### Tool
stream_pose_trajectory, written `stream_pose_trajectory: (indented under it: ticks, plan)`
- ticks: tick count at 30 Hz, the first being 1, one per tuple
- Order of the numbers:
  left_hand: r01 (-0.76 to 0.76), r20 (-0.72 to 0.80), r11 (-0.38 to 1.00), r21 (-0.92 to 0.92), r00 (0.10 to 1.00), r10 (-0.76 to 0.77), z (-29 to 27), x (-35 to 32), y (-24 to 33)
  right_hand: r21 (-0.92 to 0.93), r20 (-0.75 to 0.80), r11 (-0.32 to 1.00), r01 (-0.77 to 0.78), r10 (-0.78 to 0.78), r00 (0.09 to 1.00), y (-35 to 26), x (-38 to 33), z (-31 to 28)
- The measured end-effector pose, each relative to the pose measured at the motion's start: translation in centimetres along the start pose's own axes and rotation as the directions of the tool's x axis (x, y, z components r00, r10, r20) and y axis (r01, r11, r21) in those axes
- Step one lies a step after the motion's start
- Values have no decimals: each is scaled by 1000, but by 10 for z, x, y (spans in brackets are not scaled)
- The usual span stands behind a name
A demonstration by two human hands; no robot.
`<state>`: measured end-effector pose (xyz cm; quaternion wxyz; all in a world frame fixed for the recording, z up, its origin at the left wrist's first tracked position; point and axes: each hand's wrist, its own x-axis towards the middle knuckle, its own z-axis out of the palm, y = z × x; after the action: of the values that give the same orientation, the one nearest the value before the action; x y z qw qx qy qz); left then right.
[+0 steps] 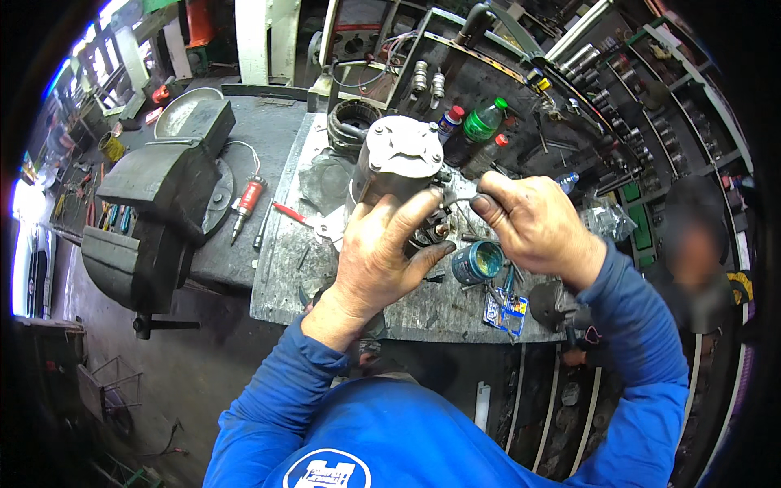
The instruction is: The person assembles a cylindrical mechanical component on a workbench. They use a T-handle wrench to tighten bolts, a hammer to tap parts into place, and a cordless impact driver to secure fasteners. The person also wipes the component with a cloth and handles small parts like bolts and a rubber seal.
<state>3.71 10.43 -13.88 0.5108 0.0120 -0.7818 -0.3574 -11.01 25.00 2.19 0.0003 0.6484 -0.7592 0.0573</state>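
Grey metal housing (404, 146) stands upright on the counter (277, 285), seemingly for side access; the left hand (374, 252) cups its fittings, grip unclear, apparently steadying, while the right hand (537, 220) pinches a thin wire (461, 200).

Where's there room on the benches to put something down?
The dark bench looks bare behind the red tool, between the vise and pale tabletop. That tabletop's front-left corner, left of the left hand, is mostly bare too. It's crowded around the blue jar, bottles and metal cylinder.
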Motion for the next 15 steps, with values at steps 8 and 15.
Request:
stream_pose_trajectory:
  ticks: [8,15]
  plan:
    - [21,3,998,65,1000,-22,0,-3,1,131,183,890,438,-456,871,42,69,-7]
    - [67,6,998,-3,998,-67,0,-2,4,-120,174,929,349,-327,929,41,46,1]
